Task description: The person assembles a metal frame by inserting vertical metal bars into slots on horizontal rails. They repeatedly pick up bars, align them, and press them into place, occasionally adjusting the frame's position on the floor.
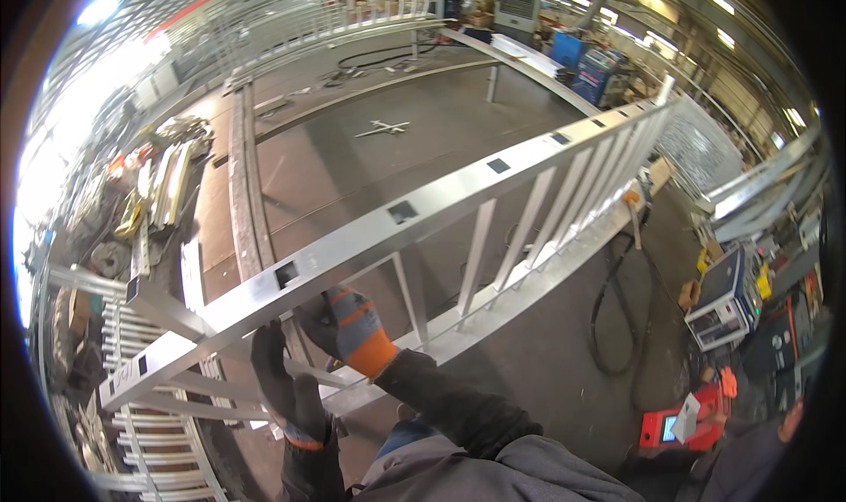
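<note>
Daylight blows out hard at the left rim and upper left, clipped to white with a blue fringe. Ceiling strip lights (723,4) glare at top right. Centre is evenly lit; the floor (352,163) is mid-grey with soft, weak shadows. Heavy fisheye: the long metal rail (458,207) bows, and the corners go to a black vignette. Sharp enough in the middle (gloved hands readable), smeared and soft toward the rim, where the clutter at far left and right is mushy.

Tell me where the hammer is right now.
In the head view the hammer is on the person's right, its orange-topped handle leaning against the far end of the metal railing frame, just above the looped black cable.
</note>
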`<state>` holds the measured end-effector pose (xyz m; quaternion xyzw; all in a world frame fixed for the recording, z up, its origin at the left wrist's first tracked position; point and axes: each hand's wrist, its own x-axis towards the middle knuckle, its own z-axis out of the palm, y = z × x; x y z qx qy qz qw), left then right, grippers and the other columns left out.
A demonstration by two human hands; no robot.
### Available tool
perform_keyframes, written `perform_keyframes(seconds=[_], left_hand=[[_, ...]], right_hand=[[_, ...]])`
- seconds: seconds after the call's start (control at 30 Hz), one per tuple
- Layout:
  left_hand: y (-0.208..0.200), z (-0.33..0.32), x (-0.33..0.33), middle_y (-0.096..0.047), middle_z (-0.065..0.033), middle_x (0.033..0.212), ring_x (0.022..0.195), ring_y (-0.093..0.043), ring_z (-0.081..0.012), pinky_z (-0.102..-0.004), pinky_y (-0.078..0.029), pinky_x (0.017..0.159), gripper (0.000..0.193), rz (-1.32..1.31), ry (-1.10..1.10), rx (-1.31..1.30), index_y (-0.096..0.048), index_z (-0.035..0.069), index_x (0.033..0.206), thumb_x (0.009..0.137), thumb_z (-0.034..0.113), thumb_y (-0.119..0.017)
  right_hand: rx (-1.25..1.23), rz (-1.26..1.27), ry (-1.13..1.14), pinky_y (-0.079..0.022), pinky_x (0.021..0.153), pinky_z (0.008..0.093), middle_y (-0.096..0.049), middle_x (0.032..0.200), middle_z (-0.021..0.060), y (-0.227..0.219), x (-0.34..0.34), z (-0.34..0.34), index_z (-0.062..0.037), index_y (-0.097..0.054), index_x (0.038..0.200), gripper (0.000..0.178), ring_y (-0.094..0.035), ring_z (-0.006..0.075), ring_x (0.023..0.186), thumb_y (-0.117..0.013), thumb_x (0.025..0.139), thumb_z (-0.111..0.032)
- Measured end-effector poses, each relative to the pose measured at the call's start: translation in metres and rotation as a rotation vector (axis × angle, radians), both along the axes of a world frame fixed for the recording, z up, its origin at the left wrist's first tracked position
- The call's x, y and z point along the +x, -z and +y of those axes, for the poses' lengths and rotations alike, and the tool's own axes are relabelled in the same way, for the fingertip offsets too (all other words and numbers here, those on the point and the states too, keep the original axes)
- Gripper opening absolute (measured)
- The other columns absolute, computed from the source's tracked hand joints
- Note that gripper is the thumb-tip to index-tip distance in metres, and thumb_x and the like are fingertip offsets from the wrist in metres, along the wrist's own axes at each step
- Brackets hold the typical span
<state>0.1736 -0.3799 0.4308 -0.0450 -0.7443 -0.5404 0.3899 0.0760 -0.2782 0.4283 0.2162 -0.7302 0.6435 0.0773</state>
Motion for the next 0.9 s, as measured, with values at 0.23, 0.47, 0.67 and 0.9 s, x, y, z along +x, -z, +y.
perform_keyframes(seconds=[0.23,0.47,0.67,0.9], left_hand=[[-0.029,0.017,-0.056,-0.059,-0.0146,0.127,0.112,-0.057,-0.0252,-0.0399,-0.042,0.102,0.056,-0.084,0.536,0.537,-0.049,-0.001,0.135,0.105,0.045,-0.04],[-0.018,0.022,-0.106,-0.063,-0.0119,0.105,0.093,-0.06,-0.0223,-0.037,-0.049,0.083,0.06,0.008,0.629,0.799,-0.048,0.003,0.136,0.103,0.052,-0.039],[-0.016,0.023,-0.11,-0.06,-0.0066,0.092,0.08,-0.06,-0.0141,-0.0274,-0.053,0.068,0.051,0.001,0.307,0.731,-0.051,0.007,0.128,0.1,0.05,-0.053],[-0.021,0.018,-0.099,-0.059,-0.0031,0.087,0.071,-0.054,-0.0095,-0.0217,-0.047,0.061,0.051,-0.044,0.232,0.735,-0.056,0.01,0.115,0.098,0.057,-0.052]], right_hand=[[0.233,0.151,-0.023,-0.048,0.092,0.0462,-0.059,0.116,0.0237,-0.014,0.011,0.031,0.004,-0.048,0.127,0.051,-0.058,0.0415,0.11,-0.065,0.09,-0.027],[0.047,0.358,0.193,-0.055,0.079,0.0393,-0.066,0.104,0.018,-0.014,0.025,0.101,0.001,-0.056,0.119,0.037,-0.067,0.0334,0.092,-0.07,0.087,-0.01],[-0.073,0.405,0.436,-0.053,0.076,0.0353,-0.063,0.098,0.0144,-0.005,-0.011,0.165,0.0009,-0.058,0.115,0.039,-0.063,0.0279,0.085,-0.074,0.08,0.0],[-0.194,0.304,0.223,-0.052,0.088,0.0402,-0.059,0.112,0.0213,0.022,-0.045,0.196,0.0035,-0.054,0.12,0.043,-0.061,0.0349,0.101,-0.073,0.086,-0.013]])
